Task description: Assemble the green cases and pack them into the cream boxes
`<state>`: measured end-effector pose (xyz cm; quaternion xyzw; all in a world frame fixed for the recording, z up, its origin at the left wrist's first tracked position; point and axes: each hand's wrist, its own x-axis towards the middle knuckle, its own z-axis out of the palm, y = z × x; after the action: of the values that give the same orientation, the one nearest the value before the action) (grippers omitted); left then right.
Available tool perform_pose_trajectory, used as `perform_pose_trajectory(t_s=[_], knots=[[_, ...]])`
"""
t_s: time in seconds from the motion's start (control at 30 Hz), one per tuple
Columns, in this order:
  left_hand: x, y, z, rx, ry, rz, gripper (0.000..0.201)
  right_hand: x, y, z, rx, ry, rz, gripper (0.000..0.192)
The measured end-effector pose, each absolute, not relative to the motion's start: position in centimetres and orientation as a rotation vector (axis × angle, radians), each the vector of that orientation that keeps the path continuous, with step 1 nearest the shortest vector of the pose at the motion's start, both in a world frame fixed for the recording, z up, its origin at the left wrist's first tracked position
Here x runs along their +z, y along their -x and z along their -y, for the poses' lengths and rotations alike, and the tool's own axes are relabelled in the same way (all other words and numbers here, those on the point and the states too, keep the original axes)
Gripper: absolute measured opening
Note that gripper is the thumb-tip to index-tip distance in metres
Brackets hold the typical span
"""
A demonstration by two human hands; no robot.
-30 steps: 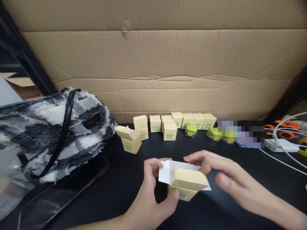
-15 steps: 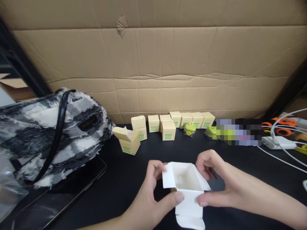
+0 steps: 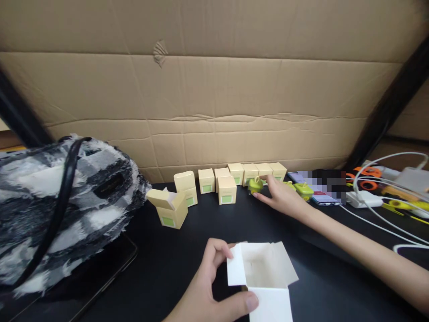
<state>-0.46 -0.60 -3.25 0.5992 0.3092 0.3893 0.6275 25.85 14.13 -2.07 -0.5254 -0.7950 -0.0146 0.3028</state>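
Observation:
My left hand point(image 3: 217, 286) grips an opened small box point(image 3: 270, 308) at its left side, thumb on the front and fingers round the back. The box's white inside faces up, its flaps are spread, and nothing shows in it. Farther off, my right hand point(image 3: 273, 192) reaches to a small green-topped item point(image 3: 255, 185) with a loop on top. Thumb and fingers are apart at the item's right side; whether they touch it I cannot tell. To the right of this hand sits another green-topped item point(image 3: 304, 191), with part of a further one beside it behind the hand.
Several closed cream boxes point(image 3: 227, 190) line the back by the cardboard wall point(image 3: 214, 89). A cream box with a raised lid point(image 3: 172, 214) stands left of them. A fuzzy black-and-white bag point(image 3: 73, 210) fills the left. A phone point(image 3: 323, 197), white cables and a charger point(image 3: 363, 199) lie right.
My right hand has left the opened box and moved forward to the green-topped item at the back. My left hand keeps its hold on the box. The view has shifted slightly.

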Motion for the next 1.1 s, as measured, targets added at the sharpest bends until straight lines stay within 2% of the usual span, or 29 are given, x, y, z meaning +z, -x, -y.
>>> perform_pose_trajectory(t_s=[0.2, 0.33, 0.5, 0.67, 0.87, 0.97, 1.1], knots=[[-3.0, 0.5, 0.7, 0.887, -1.378, -0.75, 0.04, -3.5, -25.5, -14.4, 0.006, 1.415, 2.061, 0.031], [-2.8, 0.4, 0.8, 0.887, -1.361, -0.756, 0.04, -3.5, -25.7, -13.9, 0.085, 1.368, 2.06, 0.033], [-2.7, 0.4, 0.9, 0.881, -1.369, -0.763, 0.041, -3.2, -25.8, -12.5, 0.205, 1.339, 2.104, 0.028], [-3.6, 0.4, 0.6, 0.905, -1.406, -0.706, 0.043, -0.6, -24.7, -10.6, 0.315, 1.268, 2.065, 0.031], [-4.5, 0.1, 0.3, 0.936, -1.442, -0.605, 0.045, 4.7, -23.2, -4.1, 0.477, 1.016, 2.117, 0.041], [-4.3, 0.0, 0.4, 0.939, -1.429, -0.588, 0.044, 5.4, -22.6, -1.2, 0.547, 0.958, 2.225, 0.042], [-3.9, 0.1, 0.6, 0.969, -1.428, -0.588, 0.042, 4.6, -22.5, 0.2, 0.468, 0.939, 2.319, 0.04]])
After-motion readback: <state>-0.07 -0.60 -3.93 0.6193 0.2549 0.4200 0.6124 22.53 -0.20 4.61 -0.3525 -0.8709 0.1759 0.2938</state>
